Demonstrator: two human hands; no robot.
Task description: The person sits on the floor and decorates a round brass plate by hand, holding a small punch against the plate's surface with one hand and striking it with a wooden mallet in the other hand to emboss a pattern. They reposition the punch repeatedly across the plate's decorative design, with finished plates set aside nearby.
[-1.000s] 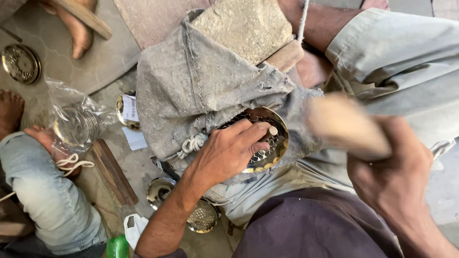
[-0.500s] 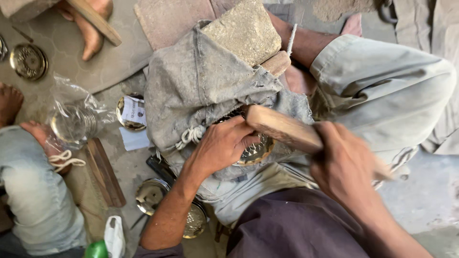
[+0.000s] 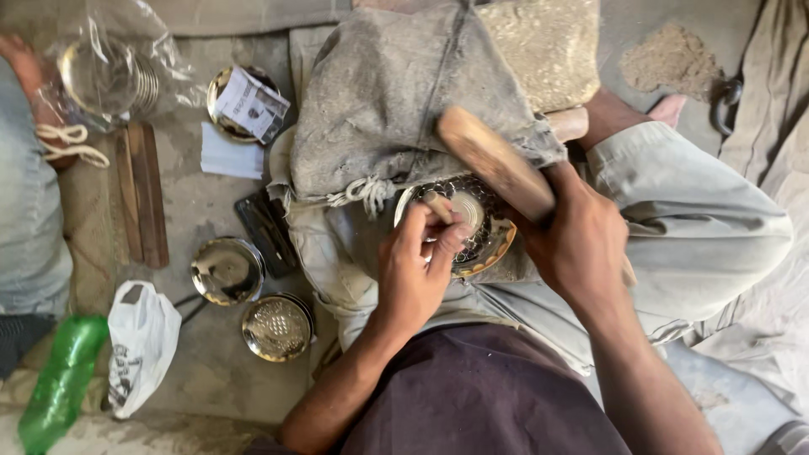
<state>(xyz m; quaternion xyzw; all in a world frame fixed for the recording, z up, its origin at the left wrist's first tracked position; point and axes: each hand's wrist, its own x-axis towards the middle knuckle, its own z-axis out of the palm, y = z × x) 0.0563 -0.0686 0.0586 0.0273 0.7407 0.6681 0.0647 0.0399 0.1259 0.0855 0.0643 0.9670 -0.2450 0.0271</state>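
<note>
Closest to the camera is the person's dark maroon garment (image 3: pixel 480 396), with both bare forearms reaching forward over it. The left hand (image 3: pixel 417 270) rests on a round perforated brass dish (image 3: pixel 472 229) that lies in the lap on grey cloth; its fingers (image 3: pixel 438 240) are pinched closed around a small pale peg (image 3: pixel 438 205) held upright on the dish's raised middle. The right hand (image 3: pixel 581 244) is wrapped tight around the handle of a wooden mallet (image 3: pixel 497 164), whose long head slants up to the left and sits above the dish, just beside the peg.

To the left, on the floor, lie a green plastic bottle (image 3: pixel 59 383) and a crumpled white bag (image 3: pixel 139 345). Near them sit two more round brass pieces, one pierced with small holes (image 3: pixel 276 327) and one plain (image 3: pixel 227 270), almost touching. A dark flat tool (image 3: pixel 265 232) lies between those and the knee.

Farther off, a grey sack (image 3: pixel 379 101) is draped over a rough stone block (image 3: pixel 548 46), its knotted cord hanging by the dish. Wooden strips (image 3: pixel 143 194) lie on the floor beside a slip of white paper (image 3: pixel 232 152). Farthest left, a clear plastic bag (image 3: pixel 109 76) holds stacked metal discs, next to another person's jeans-clad leg (image 3: pixel 29 219).
</note>
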